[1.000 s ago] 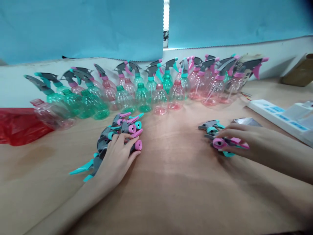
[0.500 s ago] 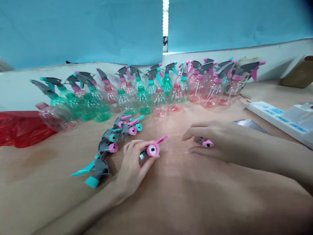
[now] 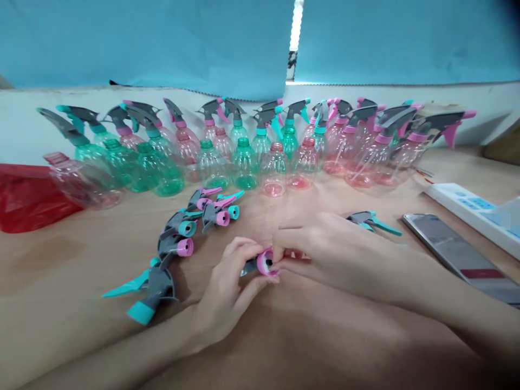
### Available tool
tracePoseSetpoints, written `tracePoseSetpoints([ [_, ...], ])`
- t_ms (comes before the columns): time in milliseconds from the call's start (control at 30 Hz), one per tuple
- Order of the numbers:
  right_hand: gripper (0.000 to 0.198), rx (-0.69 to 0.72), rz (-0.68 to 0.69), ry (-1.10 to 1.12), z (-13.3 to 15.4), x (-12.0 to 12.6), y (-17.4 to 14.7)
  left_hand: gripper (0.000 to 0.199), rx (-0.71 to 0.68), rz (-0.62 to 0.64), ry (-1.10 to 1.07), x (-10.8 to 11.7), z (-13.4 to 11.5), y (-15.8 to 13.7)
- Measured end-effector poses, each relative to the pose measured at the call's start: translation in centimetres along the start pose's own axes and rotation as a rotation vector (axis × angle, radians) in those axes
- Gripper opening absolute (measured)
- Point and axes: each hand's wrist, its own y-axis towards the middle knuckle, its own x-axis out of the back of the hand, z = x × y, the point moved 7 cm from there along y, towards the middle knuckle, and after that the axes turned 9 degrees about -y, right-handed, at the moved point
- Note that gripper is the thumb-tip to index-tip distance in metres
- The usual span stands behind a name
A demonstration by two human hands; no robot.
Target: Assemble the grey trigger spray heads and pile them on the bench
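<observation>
We see a smooth, matt wooden table (image 3: 284, 336) under glossy, clear plastic bottles (image 3: 244, 162) in green and pink along the upper middle. The spray head (image 3: 260, 264) at centre looks like smooth matt plastic, and the red bag (image 3: 24, 197) at left like shiny plastic film.

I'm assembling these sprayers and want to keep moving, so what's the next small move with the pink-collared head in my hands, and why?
Probably lift the spray head toward the capless pink bottle. The left hand grips its grey body, the right hand pinches its pink collar, and several front-row bottles stand without heads.
</observation>
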Motion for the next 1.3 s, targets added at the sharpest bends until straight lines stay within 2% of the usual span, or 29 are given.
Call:
tracePoseSetpoints([
  [200,0.017,0.017,-0.038,0.093,0.3,-0.2,-0.1,0.015,0.031,0.014,-0.099,0.1,0.7,0.0],
  [400,0.014,-0.193,-0.024,0.397,-1.5,-2.3,0.4,0.019,-0.020,0.017,-0.138,0.4,0.7,-0.2],
  [500,0.020,-0.292,0.003,0.540,-2.0,-3.5,0.2,0.020,-0.014,-0.006,-0.148,0.6,0.8,-0.2],
  [600,0.023,-0.332,-0.023,0.571,-1.8,-3.9,0.0,0.021,-0.009,-0.007,-0.122,0.5,0.8,-0.1],
  [800,0.025,-0.281,-0.158,0.348,-0.2,-2.8,-0.1,0.020,0.040,-0.010,-0.052,0.4,1.2,-0.2],
  [1133,0.017,-0.226,-0.267,0.065,0.6,-2.5,0.0,0.016,0.037,0.006,-0.021,0.2,0.9,-0.3],
  [1300,0.014,-0.188,-0.380,-0.254,2.0,-1.6,-0.1,0.019,0.062,-0.010,-0.027,0.2,1.0,-0.1],
])
